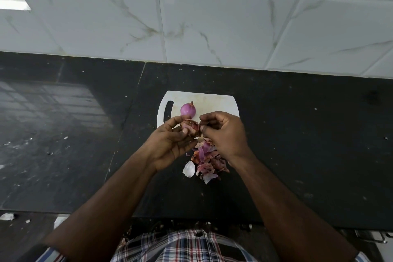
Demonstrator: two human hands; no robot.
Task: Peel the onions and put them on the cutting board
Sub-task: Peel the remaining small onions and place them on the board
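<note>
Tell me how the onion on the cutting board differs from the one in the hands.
The onion on the cutting board is smooth, glossy purple; the held onion still wears brown, papery skin. The first rests untouched on the white cutting board; the second is up in the air, gripped by the left hand while the right hand pinches at its end. Both look similar in size.

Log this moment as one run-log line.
step: peeling | left hand: holds onion | right hand: pinches its skin | peeled onion: on cutting board | peels: piled on counter
</note>
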